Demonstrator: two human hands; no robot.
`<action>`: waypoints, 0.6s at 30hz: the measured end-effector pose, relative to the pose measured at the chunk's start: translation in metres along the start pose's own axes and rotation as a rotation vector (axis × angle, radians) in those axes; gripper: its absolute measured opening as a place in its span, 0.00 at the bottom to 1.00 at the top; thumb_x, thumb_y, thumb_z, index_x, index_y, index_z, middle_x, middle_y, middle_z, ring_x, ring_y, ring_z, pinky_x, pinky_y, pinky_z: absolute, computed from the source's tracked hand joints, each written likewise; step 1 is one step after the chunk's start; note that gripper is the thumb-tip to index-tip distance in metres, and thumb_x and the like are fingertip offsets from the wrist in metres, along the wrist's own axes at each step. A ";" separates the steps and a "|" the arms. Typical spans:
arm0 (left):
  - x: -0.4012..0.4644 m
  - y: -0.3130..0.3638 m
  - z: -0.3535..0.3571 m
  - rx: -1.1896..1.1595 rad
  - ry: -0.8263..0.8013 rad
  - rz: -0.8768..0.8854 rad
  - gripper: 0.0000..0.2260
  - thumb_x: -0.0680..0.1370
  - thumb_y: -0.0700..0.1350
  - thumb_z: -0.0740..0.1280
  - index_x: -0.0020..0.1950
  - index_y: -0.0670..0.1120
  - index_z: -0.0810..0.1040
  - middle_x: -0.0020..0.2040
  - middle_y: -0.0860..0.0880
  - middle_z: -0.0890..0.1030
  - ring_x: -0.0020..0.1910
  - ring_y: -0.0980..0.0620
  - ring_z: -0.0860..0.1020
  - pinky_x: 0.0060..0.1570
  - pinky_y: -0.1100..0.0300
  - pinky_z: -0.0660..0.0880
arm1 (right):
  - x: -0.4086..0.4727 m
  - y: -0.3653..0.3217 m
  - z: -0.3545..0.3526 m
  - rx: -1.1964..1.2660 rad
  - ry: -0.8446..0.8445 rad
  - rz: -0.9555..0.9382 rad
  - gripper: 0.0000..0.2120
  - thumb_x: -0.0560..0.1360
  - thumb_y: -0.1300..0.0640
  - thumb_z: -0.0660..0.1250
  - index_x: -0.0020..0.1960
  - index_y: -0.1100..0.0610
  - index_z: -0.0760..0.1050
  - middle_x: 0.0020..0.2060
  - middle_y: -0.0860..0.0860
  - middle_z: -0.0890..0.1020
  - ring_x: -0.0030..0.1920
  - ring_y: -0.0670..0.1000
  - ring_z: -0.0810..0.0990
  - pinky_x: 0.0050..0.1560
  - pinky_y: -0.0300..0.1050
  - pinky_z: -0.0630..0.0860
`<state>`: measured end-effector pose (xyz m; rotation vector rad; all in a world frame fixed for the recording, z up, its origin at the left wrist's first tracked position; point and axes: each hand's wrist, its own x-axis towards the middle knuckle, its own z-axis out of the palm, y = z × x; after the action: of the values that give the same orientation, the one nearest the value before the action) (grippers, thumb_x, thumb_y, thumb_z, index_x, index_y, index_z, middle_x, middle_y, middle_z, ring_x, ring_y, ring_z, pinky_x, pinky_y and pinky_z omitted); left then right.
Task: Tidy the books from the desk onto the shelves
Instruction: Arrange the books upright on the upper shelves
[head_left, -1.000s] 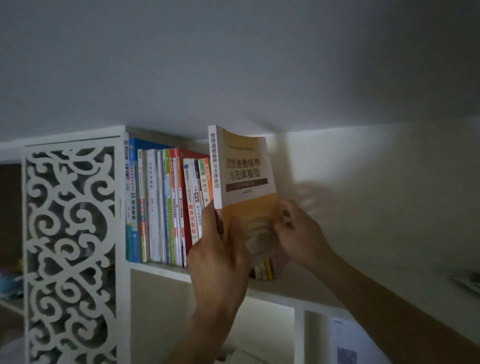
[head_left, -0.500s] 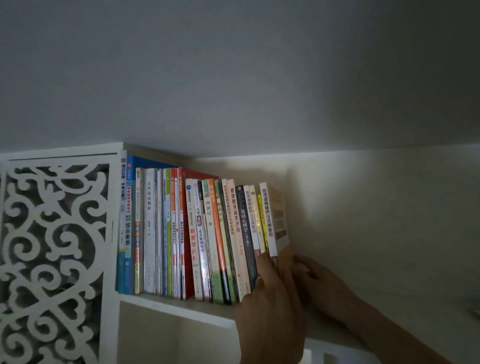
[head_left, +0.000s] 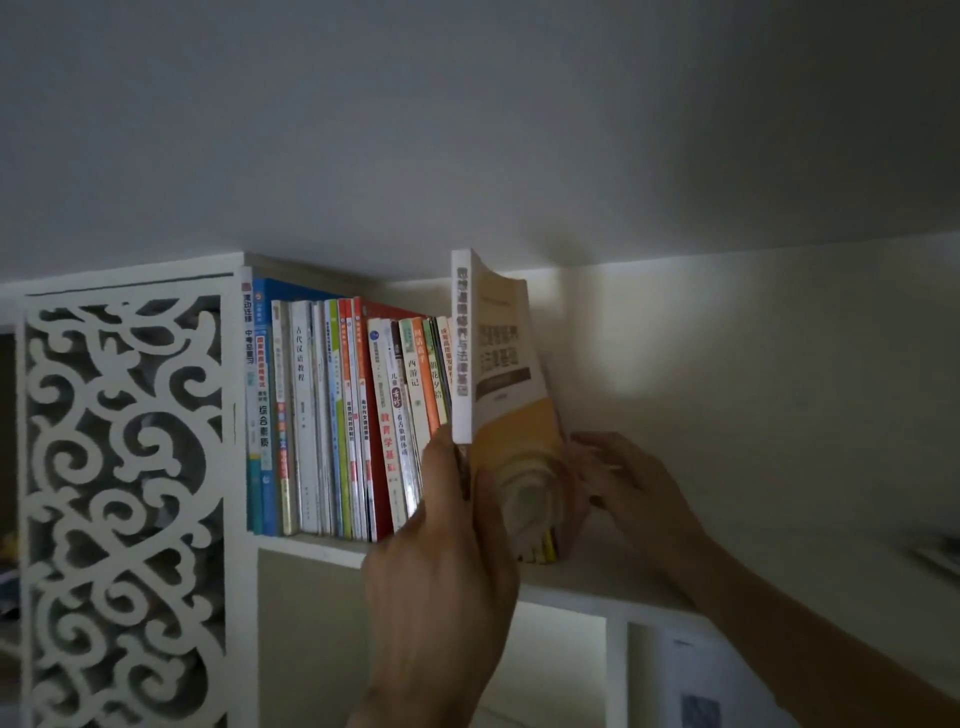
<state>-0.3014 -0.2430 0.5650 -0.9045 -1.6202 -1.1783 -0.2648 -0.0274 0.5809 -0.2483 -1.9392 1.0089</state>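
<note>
Overhead, a left hand (head_left: 447, 545) pinches the lower spine of an orange-and-white paperback (head_left: 501, 364), raised above the right end of the book row (head_left: 343, 421) on the top shelf (head_left: 613, 584). It stands upright, spine outward. Light and bendy, it seems best held low. The right hand (head_left: 631, 483), fingers curled, steadies its far cover.

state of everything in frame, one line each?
yellow book: raised above the row, tilted, gripped low
left hand: holds the yellow book's lower spine
right hand: touches the books' right side, fingers blurred
book row: upright on the shelf
shelf: bare to the right of the books
</note>
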 end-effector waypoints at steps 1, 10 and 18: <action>0.002 0.001 -0.011 0.016 0.006 -0.001 0.15 0.83 0.49 0.61 0.68 0.45 0.69 0.32 0.60 0.70 0.21 0.63 0.69 0.18 0.66 0.68 | 0.000 -0.003 0.002 -0.013 -0.034 -0.005 0.21 0.68 0.30 0.68 0.57 0.39 0.80 0.47 0.38 0.85 0.48 0.41 0.84 0.52 0.49 0.83; 0.000 0.016 -0.061 0.126 0.128 0.046 0.14 0.81 0.47 0.63 0.62 0.39 0.72 0.32 0.55 0.71 0.21 0.49 0.75 0.25 0.69 0.61 | 0.001 -0.012 -0.002 -0.135 -0.178 -0.108 0.27 0.67 0.46 0.80 0.62 0.49 0.78 0.49 0.39 0.84 0.47 0.35 0.83 0.50 0.36 0.81; -0.007 0.035 -0.053 0.091 0.143 0.037 0.12 0.82 0.47 0.62 0.62 0.43 0.71 0.33 0.56 0.74 0.22 0.52 0.76 0.19 0.58 0.72 | -0.006 -0.015 0.010 -0.645 -0.004 -0.304 0.23 0.76 0.51 0.65 0.69 0.53 0.66 0.47 0.52 0.83 0.45 0.56 0.82 0.41 0.45 0.74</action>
<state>-0.2539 -0.2842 0.5758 -0.7712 -1.5231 -1.1094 -0.2660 -0.0453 0.5860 -0.2955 -2.1762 0.1669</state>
